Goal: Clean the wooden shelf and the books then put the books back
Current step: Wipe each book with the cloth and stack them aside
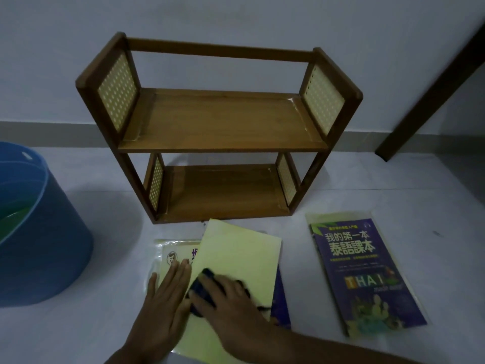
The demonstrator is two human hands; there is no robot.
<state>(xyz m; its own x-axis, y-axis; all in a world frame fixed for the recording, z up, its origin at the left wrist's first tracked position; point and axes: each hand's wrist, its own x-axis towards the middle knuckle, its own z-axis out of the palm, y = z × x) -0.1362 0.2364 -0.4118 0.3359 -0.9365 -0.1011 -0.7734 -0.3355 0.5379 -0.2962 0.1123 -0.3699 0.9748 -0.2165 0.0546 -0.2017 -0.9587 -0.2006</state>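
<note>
Lower centre, our left hand (168,292) lies flat, fingers spread, on the pale yellow book (236,261); our right hand (231,298) presses a dark cloth (202,285) onto it; the empty two-tier wooden shelf (220,127) stands above.

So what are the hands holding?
The right hand presses a dark cloth from above onto the yellow book; the left hand lies flat, holding nothing.

The pale floor (393,195) carries the wooden shelf (220,127) against the wall. A blue bucket (44,253) stands left. In front lie a stack of books (236,261) and a purple book (367,274).
</note>
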